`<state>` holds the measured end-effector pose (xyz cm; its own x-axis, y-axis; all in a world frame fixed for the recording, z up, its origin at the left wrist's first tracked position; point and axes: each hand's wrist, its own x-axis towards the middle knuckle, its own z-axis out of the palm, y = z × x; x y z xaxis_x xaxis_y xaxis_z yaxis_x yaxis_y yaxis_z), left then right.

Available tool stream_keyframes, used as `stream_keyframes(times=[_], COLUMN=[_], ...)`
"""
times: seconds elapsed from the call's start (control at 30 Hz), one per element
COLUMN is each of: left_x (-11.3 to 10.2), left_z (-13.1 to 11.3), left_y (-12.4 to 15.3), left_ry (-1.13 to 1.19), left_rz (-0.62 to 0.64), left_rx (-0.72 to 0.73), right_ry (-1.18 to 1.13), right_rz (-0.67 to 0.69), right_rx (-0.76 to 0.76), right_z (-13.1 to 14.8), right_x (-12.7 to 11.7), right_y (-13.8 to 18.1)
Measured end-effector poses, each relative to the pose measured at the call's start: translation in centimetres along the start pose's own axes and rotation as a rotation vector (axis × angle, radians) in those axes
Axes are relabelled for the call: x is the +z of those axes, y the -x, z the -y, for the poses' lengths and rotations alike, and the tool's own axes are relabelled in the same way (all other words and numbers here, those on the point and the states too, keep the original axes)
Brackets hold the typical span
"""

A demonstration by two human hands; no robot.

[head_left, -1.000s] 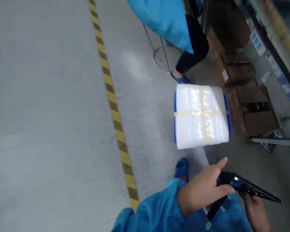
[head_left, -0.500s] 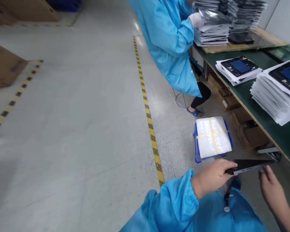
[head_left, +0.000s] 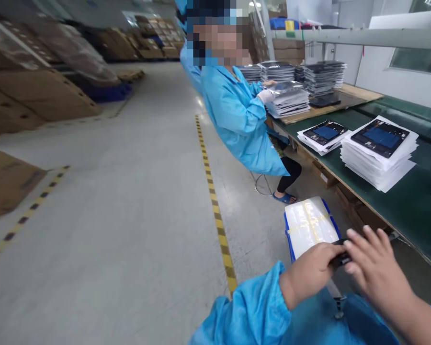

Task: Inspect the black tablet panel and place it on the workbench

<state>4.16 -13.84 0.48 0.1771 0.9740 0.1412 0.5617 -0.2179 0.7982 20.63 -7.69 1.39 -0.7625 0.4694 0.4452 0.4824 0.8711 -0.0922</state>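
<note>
Black flat panel (head_left: 339, 260) low right of frame, mostly hidden | left hand (head_left: 311, 274) fingers curled, pinching its edge | right hand (head_left: 373, 266) fingers spread over it | white wrapped bundle (head_left: 310, 226) just beyond | best supported from both edges, kept level.

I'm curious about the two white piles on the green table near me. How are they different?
The nearer white pile is tall and thick; the farther white pile is low and thin. The nearer pile stands closer to the person's hands, the farther one closer to the seated co-worker. Both lie on the green table, and each carries a dark flat panel with a blue middle on top.
</note>
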Motion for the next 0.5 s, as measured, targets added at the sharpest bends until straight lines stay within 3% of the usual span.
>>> stream_keyframes(times=[0.1, 0.17, 0.27, 0.5], left_x=[-0.5, -0.6, -0.6, -0.7], left_z=[-0.5, -0.7, -0.9, -1.4], left_y=[0.3, 0.4, 0.3, 0.3], left_ry=[-0.09, -0.153, -0.225, -0.288], left_rz=[-0.072, -0.068, -0.034, 0.028], left_rx=[-0.042, -0.067, -0.082, -0.095], right_ry=[-0.142, -0.195, -0.267, -0.384], right_rz=[0.037, 0.071, 0.11, 0.161], right_rx=[0.545, 0.705, 0.747, 0.865], right_z=[-5.0, -7.3, -8.0, -5.4], right_x=[-0.2, -0.5, -0.6, 0.5], right_y=[2.1, 3.1, 3.9, 4.7])
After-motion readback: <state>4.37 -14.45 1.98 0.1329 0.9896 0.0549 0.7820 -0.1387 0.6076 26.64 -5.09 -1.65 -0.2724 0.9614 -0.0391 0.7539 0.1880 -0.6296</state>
